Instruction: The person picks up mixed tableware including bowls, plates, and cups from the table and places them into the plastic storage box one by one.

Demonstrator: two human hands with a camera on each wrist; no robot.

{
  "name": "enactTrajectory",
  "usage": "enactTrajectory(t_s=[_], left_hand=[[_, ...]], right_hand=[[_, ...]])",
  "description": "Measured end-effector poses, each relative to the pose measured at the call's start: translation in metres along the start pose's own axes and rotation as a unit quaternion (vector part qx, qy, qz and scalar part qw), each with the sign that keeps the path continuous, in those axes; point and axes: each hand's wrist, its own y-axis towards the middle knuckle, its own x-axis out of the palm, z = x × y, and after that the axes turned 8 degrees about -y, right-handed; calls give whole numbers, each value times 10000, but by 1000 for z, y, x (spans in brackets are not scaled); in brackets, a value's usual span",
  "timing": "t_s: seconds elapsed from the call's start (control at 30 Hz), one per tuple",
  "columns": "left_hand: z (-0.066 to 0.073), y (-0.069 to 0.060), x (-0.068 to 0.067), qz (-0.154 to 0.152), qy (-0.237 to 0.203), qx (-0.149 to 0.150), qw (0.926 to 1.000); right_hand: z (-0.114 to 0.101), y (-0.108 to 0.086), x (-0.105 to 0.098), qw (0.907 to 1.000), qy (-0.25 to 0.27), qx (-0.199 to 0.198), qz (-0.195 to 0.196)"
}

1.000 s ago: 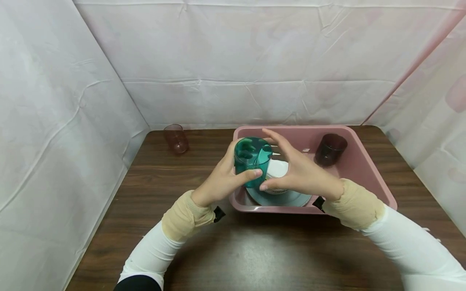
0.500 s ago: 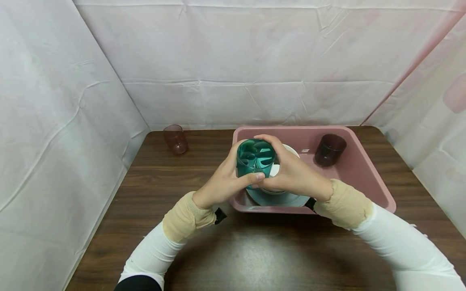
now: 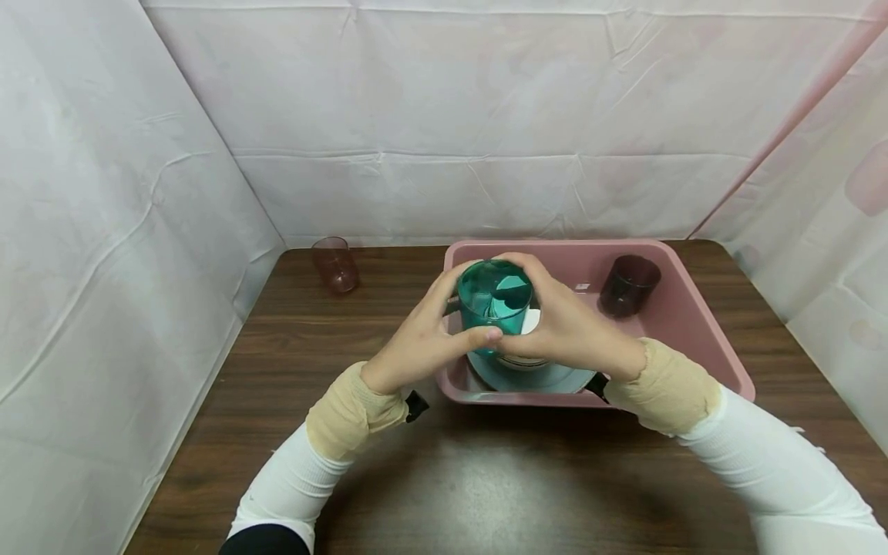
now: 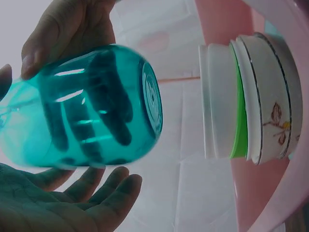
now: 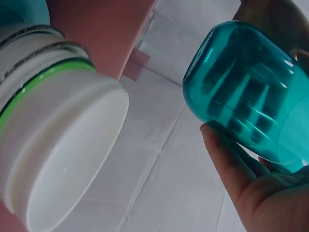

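Observation:
A translucent teal tumbler [image 3: 494,297] is held upright above the left part of a pink tub [image 3: 683,339]. My right hand [image 3: 565,324] grips it, its fingers wrapped behind the far side and showing through the wall. My left hand [image 3: 419,339] stays around the left side, fingers loosely extended. In the left wrist view the left fingers [image 4: 113,198] lie spread just off the wall. Below the tumbler are stacked white bowls [image 4: 219,101], one with a green rim and one with a floral pattern. They sit on a blue-grey plate [image 3: 555,380] in the tub.
A dark tumbler [image 3: 630,287] stands in the tub's right part. A clear reddish tumbler [image 3: 336,266] is on the brown wooden table [image 3: 375,339] at the back left. White sheeting [image 3: 444,116] hangs along the back and sides.
The right hand has closed in from the right and taken the teal tumbler, which was in the left hand. The tumbler has shifted slightly right, and the left fingers have loosened from it.

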Motion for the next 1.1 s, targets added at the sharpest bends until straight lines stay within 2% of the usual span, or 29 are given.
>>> enactTrajectory(t_s=[0.13, 0.27, 0.37, 0.5, 0.6, 0.83, 1.1], left_hand=[[-3, -1, -8, 239, -5, -57, 9997], [-11, 0, -18, 665, 14, -184, 9976], [-22, 1, -25, 1033, 64, -288, 9942], [-38, 3, -32, 1445, 171, -605, 9875], [-50, 3, -34, 1604, 243, -930, 9824], [-75, 4, -28, 1587, 326, -1610, 9736], [-97, 3, -12, 1179, 38, -1955, 9736]], right_hand=[[4, -2, -12, 9994, -32, 331, -20], [6, -6, -25, 9969, -142, 764, 132], [9, -10, -36, 9950, -129, 946, 302], [18, -18, -49, 9922, -125, 1063, 644], [30, -24, -58, 9884, -174, 1237, 862], [65, -40, -75, 9732, -328, 2056, 976], [99, -56, -78, 9696, -266, 2197, 1045]])
